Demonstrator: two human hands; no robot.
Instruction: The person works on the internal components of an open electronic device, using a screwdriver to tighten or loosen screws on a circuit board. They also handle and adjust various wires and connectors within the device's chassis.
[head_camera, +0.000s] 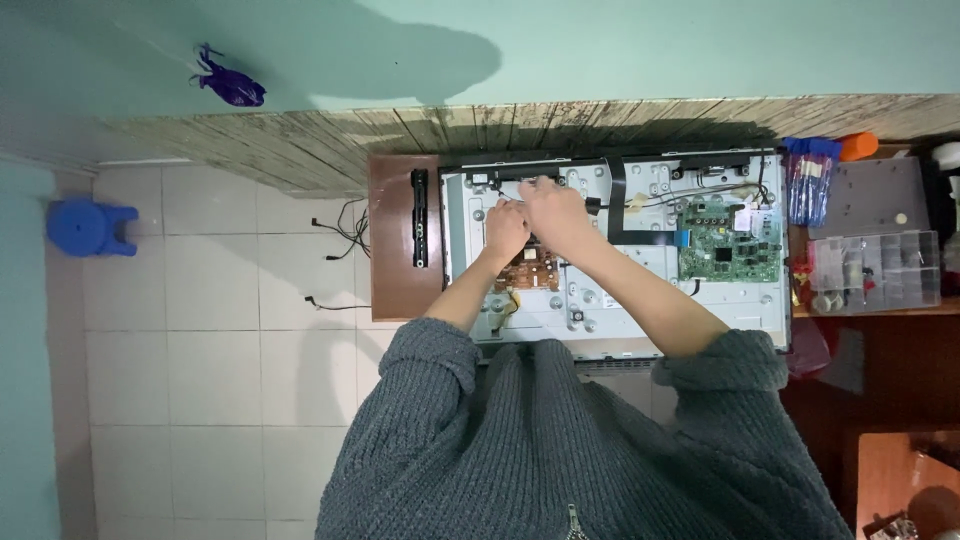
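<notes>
Hands are seen close together over the upper left part of an opened flat-screen chassis (600, 310), whose long axis runs left to right across the wooden table (395, 290). The left hand (505, 228) is laid just above a brown circuit board (530, 270), with its fingers curled downward onto the metal back panel; whether anything is pinched in them cannot be told. The right hand (553, 212) is placed touching or nearly touching the left, slightly farther from the body, its fingertips bent near the panel's far edge beside a black cable (600, 205); its hold is likewise hidden. Both hands are crowded over one small spot, so neither is clearly nearer, though the brown circuit board lies directly beneath the left wrist. A green circuit board (728, 243) is mounted well apart to the right, beyond the right forearm. A black bar (419, 218) is laid on the table left of the chassis, and a clear compartment box (873, 272) is set at the far right.
</notes>
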